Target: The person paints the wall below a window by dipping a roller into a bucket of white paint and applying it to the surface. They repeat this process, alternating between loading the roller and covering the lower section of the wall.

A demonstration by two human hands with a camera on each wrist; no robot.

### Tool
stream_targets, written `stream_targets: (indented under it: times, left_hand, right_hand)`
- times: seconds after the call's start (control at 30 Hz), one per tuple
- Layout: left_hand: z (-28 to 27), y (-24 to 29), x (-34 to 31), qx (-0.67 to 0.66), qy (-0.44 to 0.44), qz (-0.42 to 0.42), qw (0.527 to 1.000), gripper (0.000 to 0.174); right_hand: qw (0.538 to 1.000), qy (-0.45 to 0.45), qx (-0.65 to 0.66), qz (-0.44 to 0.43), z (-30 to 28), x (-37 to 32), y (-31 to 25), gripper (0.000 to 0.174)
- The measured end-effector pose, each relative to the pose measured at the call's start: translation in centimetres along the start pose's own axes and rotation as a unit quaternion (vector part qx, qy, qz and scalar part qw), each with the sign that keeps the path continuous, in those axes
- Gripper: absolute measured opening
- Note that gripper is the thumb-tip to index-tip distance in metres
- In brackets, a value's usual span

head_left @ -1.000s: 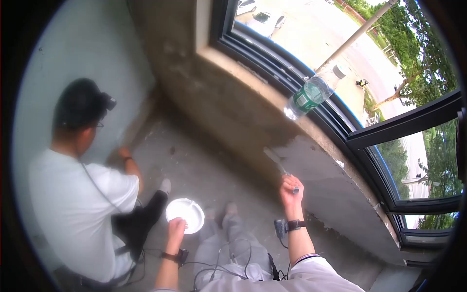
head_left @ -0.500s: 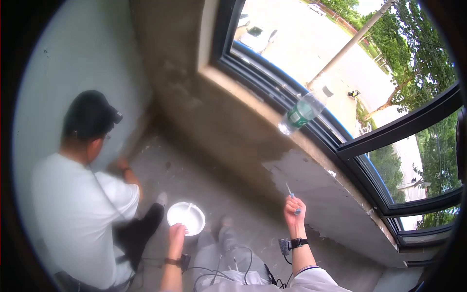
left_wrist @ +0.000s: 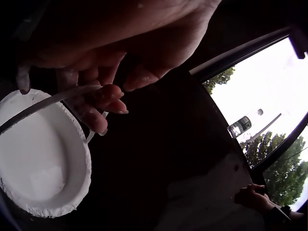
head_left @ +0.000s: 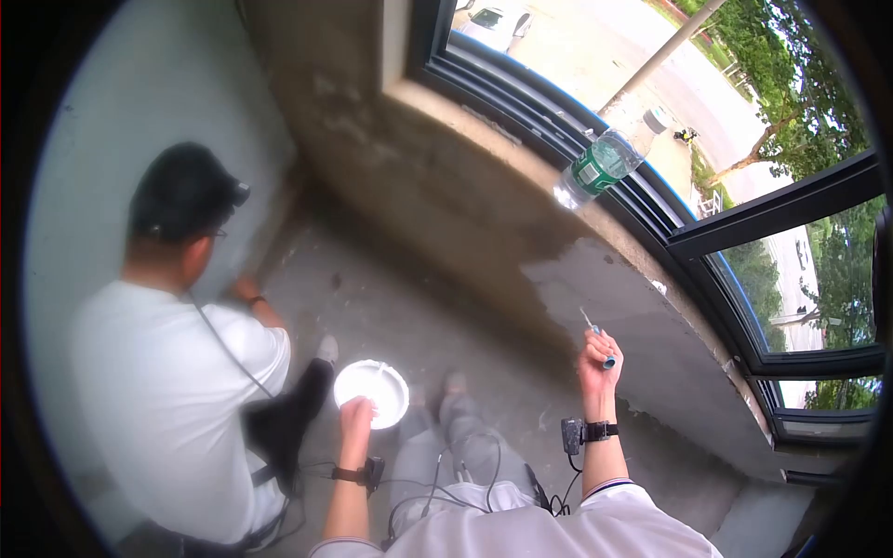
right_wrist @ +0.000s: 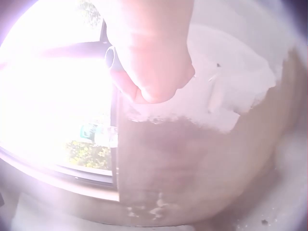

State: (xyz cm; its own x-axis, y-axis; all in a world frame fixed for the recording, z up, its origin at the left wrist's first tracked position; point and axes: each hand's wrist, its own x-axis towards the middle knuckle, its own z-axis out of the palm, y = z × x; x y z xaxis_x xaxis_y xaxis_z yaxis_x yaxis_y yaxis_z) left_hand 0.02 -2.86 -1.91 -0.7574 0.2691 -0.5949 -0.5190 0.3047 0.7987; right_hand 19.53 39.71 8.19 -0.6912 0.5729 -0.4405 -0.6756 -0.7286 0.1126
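My left hand (head_left: 354, 432) holds a white bucket (head_left: 404, 400) by its handle. In the left wrist view, the pale handle (left_wrist: 50, 100) runs through the curled fingers of the left hand (left_wrist: 96, 91), and white material coats the bucket's rim (left_wrist: 85, 168). My right hand (head_left: 600, 365) grips a thin-bladed tool (head_left: 609, 364) by its teal handle, beside the smooth grey patch (head_left: 595, 274) on the wall under the window. Whether the blade touches the wall, I cannot tell. The right wrist view shows the right hand (right_wrist: 156, 62) by the pale patch (right_wrist: 236, 84); the blade is hidden there.
A water bottle (head_left: 600, 170) stands on the window ledge (head_left: 446, 113). Another person in a white shirt (head_left: 167, 372) crouches at the left, one hand low near the wall corner. Cables hang over my lap. The window frame (head_left: 781, 206) runs along the right.
My right hand and the tool have moved rightward along the wall, away from the patch's left edge. The left hand still holds the bucket. The head view has shifted slightly.
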Motion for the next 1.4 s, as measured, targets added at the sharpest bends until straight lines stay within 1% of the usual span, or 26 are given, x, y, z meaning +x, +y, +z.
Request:
stream_targets:
  times: [0.07, 0.13, 0.23, 0.33, 0.37, 0.43, 0.47, 0.5, 0.57, 0.63, 0.67, 0.73, 0.8, 0.83, 0.9, 0.97, 1.03, 1.1, 1.2, 1.23, 1.37, 1.4]
  left_hand:
    - [-0.2, 0.0, 0.0, -0.006, -0.002, -0.006, 1.000, 0.022]
    - [0.0, 0.2, -0.1, -0.005, 0.009, -0.023, 1.000, 0.021]
    - [-0.2, -0.8, 0.1, 0.020, 0.011, -0.006, 1.000, 0.021]
    - [-0.4, -1.5, 0.6, 0.042, 0.011, -0.018, 0.999, 0.020]
    - [-0.5, -1.7, 0.9, 0.048, 0.012, -0.022, 0.999, 0.020]
    - [-0.4, -1.7, 1.0, 0.053, -0.012, 0.005, 0.999, 0.023]
    - [0.0, -1.7, 0.7, 0.055, -0.014, -0.002, 0.998, 0.023]
    - [0.5, -1.3, 0.7, 0.067, -0.013, -0.010, 0.998, 0.023]
    - [0.5, -0.7, 1.0, 0.080, -0.014, -0.006, 0.997, 0.023]
    - [0.2, -1.8, 1.6, 0.095, -0.023, -0.026, 0.995, 0.024]
    - [0.1, -1.7, 1.7, 0.053, -0.034, -0.018, 0.998, 0.023]
    - [0.0, -1.0, 1.8, 0.042, -0.051, -0.017, 0.998, 0.023]
    - [0.3, -0.3, 1.8, 0.027, -0.070, -0.018, 0.997, 0.022]
    - [0.6, -0.1, 1.8, 0.020, -0.079, -0.012, 0.997, 0.022]
    - [1.4, 0.4, 1.5, 0.026, -0.067, -0.013, 0.997, 0.024]
    - [1.7, 1.1, 1.0, 0.024, -0.069, -0.007, 0.997, 0.023]
    - [1.9, 1.4, 0.9, 0.008, -0.071, -0.012, 0.997, 0.023]
    - [1.9, 1.1, 0.9, 0.002, -0.070, -0.014, 0.997, 0.023]
    - [1.7, 0.4, 1.3, -0.005, -0.067, -0.012, 0.998, 0.022]
    - [1.7, 0.4, 1.3, -0.005, -0.070, -0.007, 0.998, 0.022]
    - [2.2, 1.1, 1.1, -0.007, -0.067, -0.003, 0.998, 0.022]
    - [2.3, 1.1, 1.1, -0.017, -0.060, -0.006, 0.998, 0.022]
  right_hand:
    - [1.000, -0.008, -0.001, -0.005, 1.3, -1.6, 0.0, 0.023]
    - [1.000, -0.013, -0.009, -0.002, 1.2, -0.6, 0.0, 0.023]
    - [0.999, 0.024, -0.032, 0.012, -2.7, 3.4, -0.7, 0.021]
    - [0.996, 0.065, -0.046, -0.047, -6.4, 9.1, -1.5, 0.022]
    - [0.996, 0.082, -0.029, -0.035, -7.5, 10.8, -1.9, 0.021]
    - [0.991, 0.116, -0.053, -0.037, -9.1, 12.1, -0.9, 0.020]
    - [0.990, 0.109, -0.080, -0.044, -9.6, 11.8, -0.5, 0.019]
    - [0.990, 0.110, -0.080, -0.045, -9.6, 11.1, -0.8, 0.019]
    - [0.995, 0.092, -0.034, -0.006, -8.9, 8.6, -1.3, 0.017]
    - [0.999, 0.048, -0.010, 0.008, -5.7, 4.8, -1.7, 0.015]
    - [0.999, 0.034, 0.002, 0.004, -3.8, 2.7, -1.5, 0.015]
    - [1.000, 0.013, 0.003, -0.009, -0.4, -1.4, -1.5, 0.015]
    - [0.999, -0.038, 0.017, -0.020, 2.2, -4.9, -1.0, 0.015]
    - [0.999, -0.048, 0.010, -0.025, 3.5, -6.4, -0.7, 0.015]
    - [0.998, -0.063, 0.015, -0.029, 5.9, -8.9, -0.3, 0.015]
    - [0.997, -0.076, 0.006, -0.027, 7.0, -10.2, -0.3, 0.016]
    - [0.998, -0.047, -0.017, -0.035, 7.6, -10.7, 0.0, 0.018]
    - [0.999, -0.045, -0.019, -0.023, 7.0, -10.5, 0.3, 0.021]
    - [0.995, -0.023, -0.096, -0.011, 4.8, -9.6, 0.8, 0.019]
    - [0.994, -0.024, -0.103, 0.010, 3.6, -9.2, 1.1, 0.020]
    - [0.981, 0.099, -0.143, 0.081, -0.9, -7.6, 2.8, 0.028]
    - [0.979, 0.115, -0.151, 0.073, -1.5, -7.1, 2.7, 0.031]
